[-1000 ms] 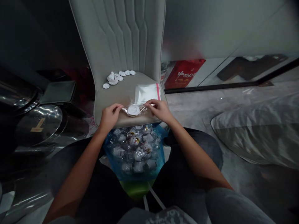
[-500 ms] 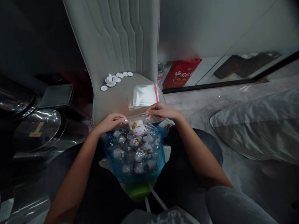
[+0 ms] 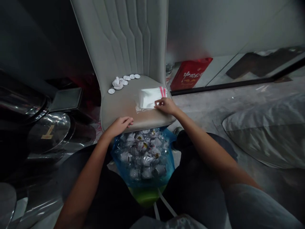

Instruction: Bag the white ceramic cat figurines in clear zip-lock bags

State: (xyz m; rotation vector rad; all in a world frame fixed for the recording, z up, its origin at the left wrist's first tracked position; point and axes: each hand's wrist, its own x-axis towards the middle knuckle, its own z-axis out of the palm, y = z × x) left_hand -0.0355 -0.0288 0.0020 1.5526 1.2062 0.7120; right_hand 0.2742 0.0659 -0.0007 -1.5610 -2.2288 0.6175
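My right hand [image 3: 166, 106] reaches onto the grey upholstered chair seat [image 3: 124, 106]. Its fingertips are at the edge of a clear plastic packet [image 3: 150, 98], a white-filled stack with a red strip, but a pinch is hard to tell. My left hand [image 3: 118, 125] rests at the seat's front edge, holding nothing. Below it, a blue plastic bag [image 3: 143, 157] sits on my lap, full of wrapped white cat figurines. Several small white discs [image 3: 130, 77] and a white figurine part [image 3: 117, 83] lie at the seat's far side.
The tall chair back [image 3: 121, 38] rises behind the seat. To the left stand shiny round metal lids [image 3: 49, 133]. A red paper bag [image 3: 190, 74] stands behind the chair on the right, and a large grey cushion [image 3: 262, 135] lies on the floor.
The wrapped figurine held between my hands is gone from them. My hands have moved apart: the right went farther onto the seat to the packet, and the left dropped to the seat's edge.
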